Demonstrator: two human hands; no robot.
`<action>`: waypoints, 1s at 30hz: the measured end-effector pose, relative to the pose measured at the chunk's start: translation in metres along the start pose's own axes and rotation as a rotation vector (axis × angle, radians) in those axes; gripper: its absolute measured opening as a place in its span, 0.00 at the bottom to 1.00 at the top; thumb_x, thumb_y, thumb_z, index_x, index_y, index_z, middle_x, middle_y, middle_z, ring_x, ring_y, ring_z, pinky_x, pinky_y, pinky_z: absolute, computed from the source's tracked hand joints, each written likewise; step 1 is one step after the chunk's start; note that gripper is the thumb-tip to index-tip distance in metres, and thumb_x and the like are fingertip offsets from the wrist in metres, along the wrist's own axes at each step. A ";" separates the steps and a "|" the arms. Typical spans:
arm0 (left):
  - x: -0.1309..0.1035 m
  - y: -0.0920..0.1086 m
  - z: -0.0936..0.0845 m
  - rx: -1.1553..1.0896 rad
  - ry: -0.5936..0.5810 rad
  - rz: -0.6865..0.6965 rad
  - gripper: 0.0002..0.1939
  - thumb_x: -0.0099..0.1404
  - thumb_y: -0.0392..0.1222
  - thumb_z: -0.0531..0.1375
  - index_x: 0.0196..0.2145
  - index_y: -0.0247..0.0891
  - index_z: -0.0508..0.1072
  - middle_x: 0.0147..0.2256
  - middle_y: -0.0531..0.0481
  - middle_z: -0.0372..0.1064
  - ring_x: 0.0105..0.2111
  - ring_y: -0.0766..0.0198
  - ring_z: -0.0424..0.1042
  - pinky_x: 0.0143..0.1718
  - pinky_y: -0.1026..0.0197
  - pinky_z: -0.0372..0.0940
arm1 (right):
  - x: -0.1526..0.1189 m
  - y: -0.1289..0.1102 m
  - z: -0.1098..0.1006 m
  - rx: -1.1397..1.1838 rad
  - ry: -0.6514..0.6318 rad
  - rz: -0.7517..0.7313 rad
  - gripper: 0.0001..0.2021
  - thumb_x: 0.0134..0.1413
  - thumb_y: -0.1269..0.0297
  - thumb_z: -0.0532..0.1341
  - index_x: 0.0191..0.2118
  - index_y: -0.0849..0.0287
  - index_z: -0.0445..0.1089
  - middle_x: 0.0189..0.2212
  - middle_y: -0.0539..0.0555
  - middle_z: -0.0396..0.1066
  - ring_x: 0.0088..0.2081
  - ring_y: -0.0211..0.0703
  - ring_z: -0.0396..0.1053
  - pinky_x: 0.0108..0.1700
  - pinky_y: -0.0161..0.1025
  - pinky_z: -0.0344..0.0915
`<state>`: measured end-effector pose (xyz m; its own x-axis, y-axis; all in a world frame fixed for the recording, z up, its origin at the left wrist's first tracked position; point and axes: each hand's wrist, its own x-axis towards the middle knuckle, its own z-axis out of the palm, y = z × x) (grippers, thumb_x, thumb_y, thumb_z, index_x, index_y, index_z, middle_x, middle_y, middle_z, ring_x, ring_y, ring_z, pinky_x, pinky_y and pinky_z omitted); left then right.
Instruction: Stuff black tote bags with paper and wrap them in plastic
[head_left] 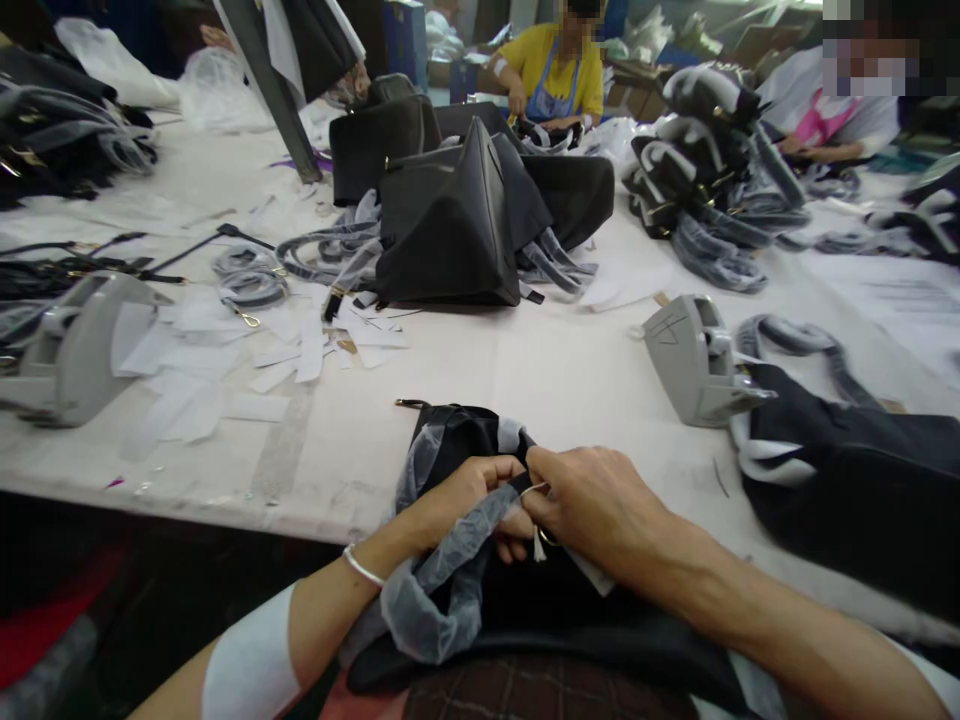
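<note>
A black handbag (600, 640) lies at the table's front edge and over my lap. Its handle (442, 600) is wrapped in cloudy plastic film and loops over my left forearm. My left hand (484, 490) has its fingers curled around the handle near its base. From the right, my right hand (592, 495) pinches at the same spot, its fingertips meeting the left ones. A thin white string (538, 545) hangs between the hands beside a gold ring. Part of a white tag shows under my right hand. Exactly what the fingertips pinch is hidden.
Grey tape dispensers stand at left (82, 350) and right (690, 360). Paper strips (195, 370) litter the table (450, 365). Black bags (450, 220) are heaped ahead, with another bag (847, 480) at right. A slanted metal post (277, 100) rises at left. Two people work across the table.
</note>
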<state>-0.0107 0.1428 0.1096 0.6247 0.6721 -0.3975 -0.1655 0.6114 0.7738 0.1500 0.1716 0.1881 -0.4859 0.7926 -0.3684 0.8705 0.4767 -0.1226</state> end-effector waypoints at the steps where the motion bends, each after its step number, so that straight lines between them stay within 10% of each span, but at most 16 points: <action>1: 0.001 -0.001 0.000 0.017 0.004 0.011 0.23 0.49 0.45 0.72 0.38 0.35 0.67 0.23 0.53 0.72 0.21 0.65 0.73 0.23 0.65 0.69 | 0.000 -0.001 0.000 -0.007 -0.001 0.004 0.08 0.56 0.63 0.57 0.35 0.58 0.73 0.26 0.56 0.75 0.27 0.44 0.71 0.26 0.36 0.49; 9: 0.002 -0.001 -0.003 0.080 0.047 0.015 0.23 0.50 0.55 0.70 0.30 0.35 0.68 0.24 0.52 0.72 0.18 0.68 0.70 0.18 0.67 0.64 | 0.003 0.022 -0.012 0.513 -0.094 0.034 0.09 0.46 0.61 0.66 0.26 0.58 0.66 0.18 0.45 0.63 0.22 0.32 0.55 0.23 0.33 0.45; 17: 0.006 -0.002 -0.007 -0.054 0.368 0.289 0.09 0.62 0.43 0.62 0.30 0.34 0.71 0.26 0.54 0.68 0.21 0.73 0.63 0.22 0.70 0.56 | -0.004 0.069 -0.014 1.184 -0.387 -0.041 0.21 0.45 0.63 0.69 0.47 0.56 0.68 0.29 0.46 0.68 0.24 0.31 0.63 0.23 0.28 0.60; 23: 0.003 0.005 -0.005 -0.274 0.267 0.465 0.08 0.60 0.37 0.59 0.24 0.34 0.70 0.29 0.51 0.67 0.32 0.65 0.68 0.36 0.64 0.62 | 0.000 0.062 0.003 1.570 -0.185 -0.029 0.20 0.44 0.62 0.73 0.44 0.58 0.71 0.39 0.53 0.74 0.28 0.33 0.68 0.26 0.29 0.65; 30: 0.002 0.005 -0.009 -0.464 0.198 0.467 0.12 0.63 0.46 0.63 0.30 0.33 0.74 0.30 0.50 0.68 0.29 0.67 0.67 0.34 0.65 0.64 | 0.014 0.054 0.006 1.869 -0.434 -0.202 0.27 0.37 0.60 0.77 0.46 0.60 0.73 0.48 0.60 0.74 0.49 0.48 0.73 0.52 0.41 0.69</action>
<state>-0.0174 0.1513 0.1079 0.2647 0.9453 -0.1904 -0.7209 0.3251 0.6121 0.1909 0.2062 0.1703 -0.7811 0.5118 -0.3578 -0.0768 -0.6473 -0.7583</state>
